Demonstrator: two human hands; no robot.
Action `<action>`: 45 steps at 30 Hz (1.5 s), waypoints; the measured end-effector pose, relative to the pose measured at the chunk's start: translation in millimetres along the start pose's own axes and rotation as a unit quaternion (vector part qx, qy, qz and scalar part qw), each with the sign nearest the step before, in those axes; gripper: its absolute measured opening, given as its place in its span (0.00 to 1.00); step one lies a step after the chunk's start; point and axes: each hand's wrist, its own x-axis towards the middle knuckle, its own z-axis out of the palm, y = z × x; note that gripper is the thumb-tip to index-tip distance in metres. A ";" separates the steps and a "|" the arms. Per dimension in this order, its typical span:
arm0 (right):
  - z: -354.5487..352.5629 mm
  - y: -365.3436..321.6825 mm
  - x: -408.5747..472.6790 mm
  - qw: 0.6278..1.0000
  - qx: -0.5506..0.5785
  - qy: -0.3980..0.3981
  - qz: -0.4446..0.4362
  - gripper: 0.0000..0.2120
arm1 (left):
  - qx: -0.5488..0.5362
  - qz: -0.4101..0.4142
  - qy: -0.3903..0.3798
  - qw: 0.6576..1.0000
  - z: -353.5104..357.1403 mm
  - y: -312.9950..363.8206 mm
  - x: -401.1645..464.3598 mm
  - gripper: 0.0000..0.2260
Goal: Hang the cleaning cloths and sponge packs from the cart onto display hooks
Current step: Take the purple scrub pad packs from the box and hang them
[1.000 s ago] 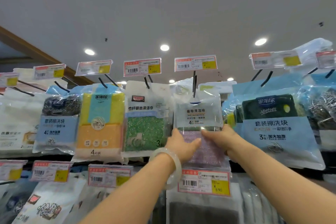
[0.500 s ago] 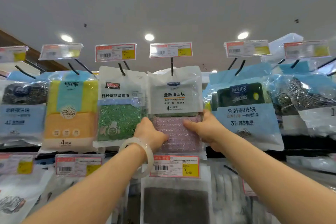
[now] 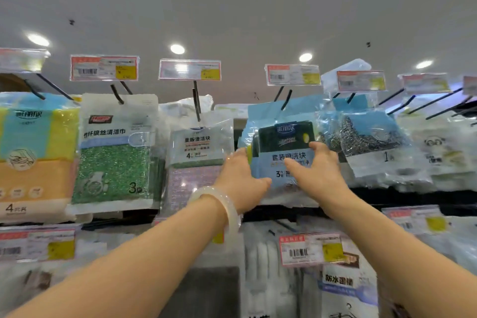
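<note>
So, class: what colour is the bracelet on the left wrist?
The bracelet is milky white, seen in the head view.

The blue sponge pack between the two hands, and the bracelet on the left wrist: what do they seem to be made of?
The blue sponge pack looks wrapped in thin glossy plastic film: it is partly transparent, wrinkled, and shows light glare. The dark block inside is probably a scouring sponge, but that is uncertain. The bracelet looks like pale, milky, polished stone or glass, perhaps jade: smooth, rigid and slightly translucent.

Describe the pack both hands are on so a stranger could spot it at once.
On the top row of display hooks, look right of the green glittery cloth pack and the clear pink-sponge pack. The light-blue plastic pack hangs there. Only it shows a dark green scouring block behind a blue label marked 3.
</note>
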 end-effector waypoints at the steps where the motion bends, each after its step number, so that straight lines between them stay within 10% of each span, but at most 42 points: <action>1: -1.2 2.0 1.1 1.000 0.000 -0.011 0.007 0.32 | -0.016 -0.023 -0.015 0.999 7.7 1.9 5.2 0.23; 25: -3.9 5.7 8.4 1.000 -0.007 -0.018 0.016 0.34 | -0.134 -0.173 0.017 0.976 42.4 3.9 53.6 0.40; 31: -8.2 6.9 6.3 1.000 0.007 -0.016 -0.004 0.30 | -0.026 -0.167 0.066 0.983 35.6 -3.7 47.4 0.19; 45: -11.7 -5.0 -19.0 0.998 -0.018 -0.016 -0.050 0.30 | 0.004 -0.132 0.053 0.990 18.0 8.9 16.4 0.25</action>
